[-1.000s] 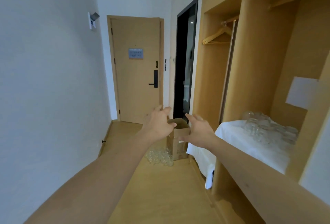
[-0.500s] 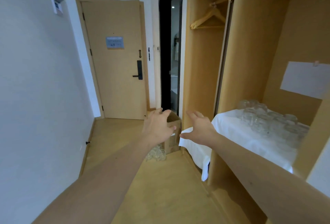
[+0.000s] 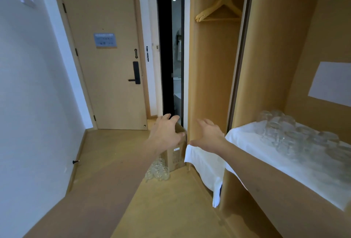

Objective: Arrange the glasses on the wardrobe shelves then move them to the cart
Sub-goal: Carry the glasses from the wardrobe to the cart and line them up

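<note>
In mid-air ahead, left hand (image 3: pixel 167 135) and right hand (image 3: pixel 209 137) reach out empty, fingers spread.
Right of the right hand, glasses (image 3: pixel 296 135) crowd a white-clothed shelf (image 3: pixel 247 154); below the left hand, more floor glasses (image 3: pixel 157 170) beside a cardboard box (image 3: pixel 175 159), label unreadable.

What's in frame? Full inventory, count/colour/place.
glasses on the shelf: many, exact count unclear, clear, clustered on the white cloth
glasses on the floor: small cluster, clear, beside the box
white cloth: one, covers the shelf, its end hangs over the edge
cardboard box: one, brown, on the floor by the wardrobe corner
wardrobe: one, light wood, right side
hanger: one, wooden, on the rail
paper sheet: one, white, on the wardrobe's back panel
door: one, tan, black handle, far end
left hand: open, empty, stretched forward
right hand: open, empty, stretched forward
</note>
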A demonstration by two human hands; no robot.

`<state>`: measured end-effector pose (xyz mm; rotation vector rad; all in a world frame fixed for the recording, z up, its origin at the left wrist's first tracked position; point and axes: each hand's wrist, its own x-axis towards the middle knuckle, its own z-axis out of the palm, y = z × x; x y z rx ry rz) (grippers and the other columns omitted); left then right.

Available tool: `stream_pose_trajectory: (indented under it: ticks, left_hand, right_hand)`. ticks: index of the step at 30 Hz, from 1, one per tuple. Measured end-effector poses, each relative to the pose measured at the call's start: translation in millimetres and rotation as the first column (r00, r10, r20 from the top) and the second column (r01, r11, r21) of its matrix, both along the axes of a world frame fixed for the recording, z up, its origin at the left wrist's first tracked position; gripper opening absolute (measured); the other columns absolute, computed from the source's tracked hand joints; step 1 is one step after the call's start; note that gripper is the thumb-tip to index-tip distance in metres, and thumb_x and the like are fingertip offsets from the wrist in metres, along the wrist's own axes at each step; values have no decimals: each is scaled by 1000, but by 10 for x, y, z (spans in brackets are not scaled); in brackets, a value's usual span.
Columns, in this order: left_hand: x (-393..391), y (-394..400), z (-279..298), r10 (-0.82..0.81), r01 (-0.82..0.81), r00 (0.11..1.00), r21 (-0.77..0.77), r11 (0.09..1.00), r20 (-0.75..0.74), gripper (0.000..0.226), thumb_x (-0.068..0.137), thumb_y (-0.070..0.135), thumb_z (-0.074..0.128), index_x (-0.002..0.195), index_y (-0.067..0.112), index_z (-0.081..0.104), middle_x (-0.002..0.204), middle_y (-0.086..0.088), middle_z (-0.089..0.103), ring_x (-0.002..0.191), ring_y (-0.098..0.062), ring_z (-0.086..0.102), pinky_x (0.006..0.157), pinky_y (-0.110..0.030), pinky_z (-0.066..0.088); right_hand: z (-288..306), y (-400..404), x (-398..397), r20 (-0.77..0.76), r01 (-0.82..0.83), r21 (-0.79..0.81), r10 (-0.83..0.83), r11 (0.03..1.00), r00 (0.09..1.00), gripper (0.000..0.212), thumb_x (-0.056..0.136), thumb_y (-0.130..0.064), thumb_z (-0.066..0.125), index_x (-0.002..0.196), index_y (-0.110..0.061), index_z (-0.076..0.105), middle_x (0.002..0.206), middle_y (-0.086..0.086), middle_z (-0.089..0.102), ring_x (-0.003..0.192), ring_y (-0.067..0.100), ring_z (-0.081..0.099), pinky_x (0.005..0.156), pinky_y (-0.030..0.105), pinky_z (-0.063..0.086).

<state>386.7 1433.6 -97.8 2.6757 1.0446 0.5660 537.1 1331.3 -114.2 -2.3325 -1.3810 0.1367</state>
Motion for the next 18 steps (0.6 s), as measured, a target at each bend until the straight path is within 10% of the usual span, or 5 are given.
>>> stream_pose_trajectory:
  ticks: [18]
  left_hand:
    - [1454, 1109, 90, -188, 188, 982, 18, 982, -23, 69, 93, 44, 66, 153, 23, 39, 154, -10, 40, 147, -32, 28, 114, -49, 36]
  right_hand:
    - [-99, 951, 1333, -30, 162, 1, -162, 987, 986, 103, 73, -55, 76, 158, -35, 22, 161, 4, 29, 143, 35, 36, 111, 45, 40]
